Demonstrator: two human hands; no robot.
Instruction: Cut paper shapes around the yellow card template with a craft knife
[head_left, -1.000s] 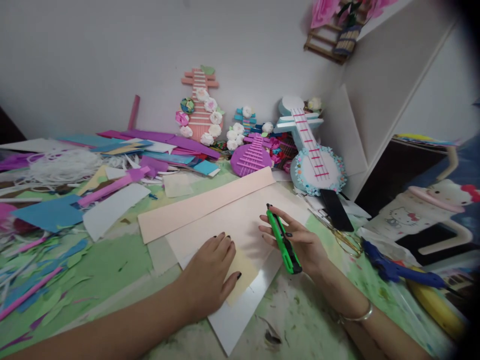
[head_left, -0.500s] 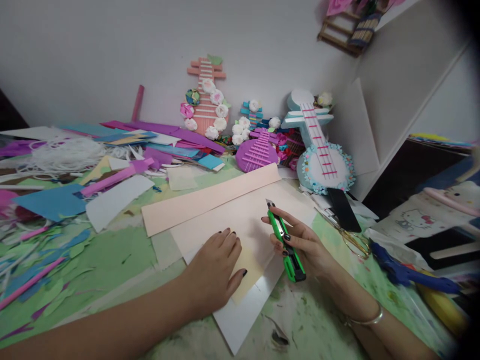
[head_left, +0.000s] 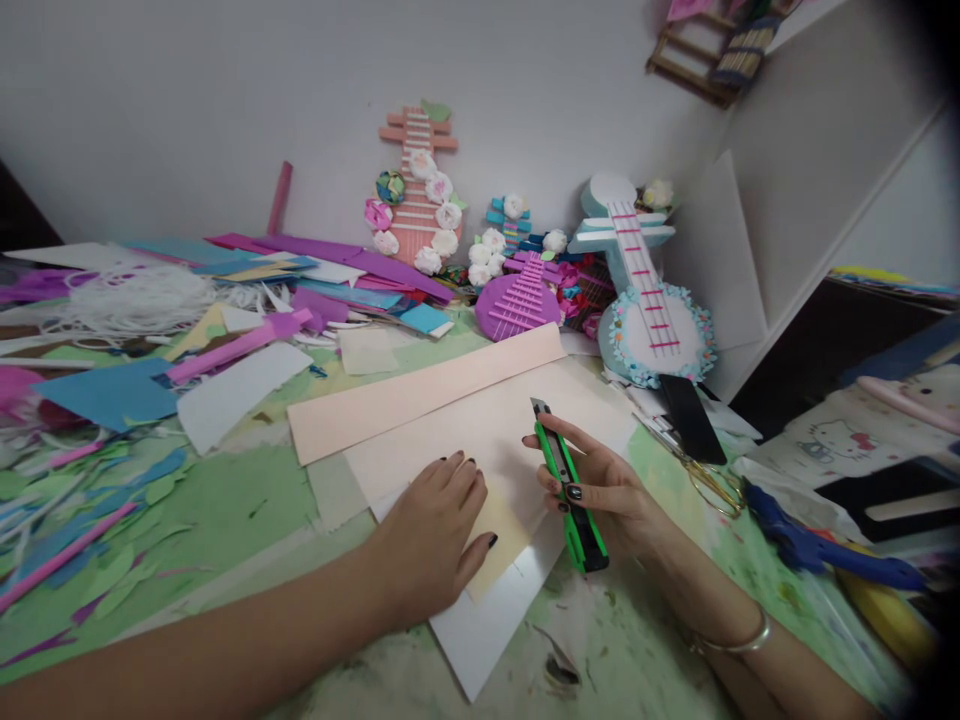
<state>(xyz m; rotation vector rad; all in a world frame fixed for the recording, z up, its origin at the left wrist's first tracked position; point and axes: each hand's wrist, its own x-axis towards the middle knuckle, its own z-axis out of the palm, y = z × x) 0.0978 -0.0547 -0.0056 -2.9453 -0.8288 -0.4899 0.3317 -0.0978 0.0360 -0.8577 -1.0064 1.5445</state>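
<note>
My left hand (head_left: 431,535) lies flat, fingers together, on a small yellowish paper piece (head_left: 499,545) that rests on a large pale pink sheet (head_left: 495,430). My right hand (head_left: 607,490) grips a green utility knife (head_left: 566,485) just to the right, its blade tip extended and pointing away over the pink sheet. A white board (head_left: 487,625) lies under the sheets near the table's front. A long pale pink strip (head_left: 420,395) lies along the far side of the sheet.
Paper guitar models, purple (head_left: 517,300), pink (head_left: 416,190) and light blue (head_left: 649,320), lean by the wall. Coloured paper scraps (head_left: 150,350) cover the left of the green mat. Right of my hand lie a black phone (head_left: 690,415), gold scissors (head_left: 701,480) and a blue glue gun (head_left: 817,550).
The knife's blade has been slid out of the green handle. My right hand shifted slightly on the knife. My left hand stayed pressed on the yellowish piece.
</note>
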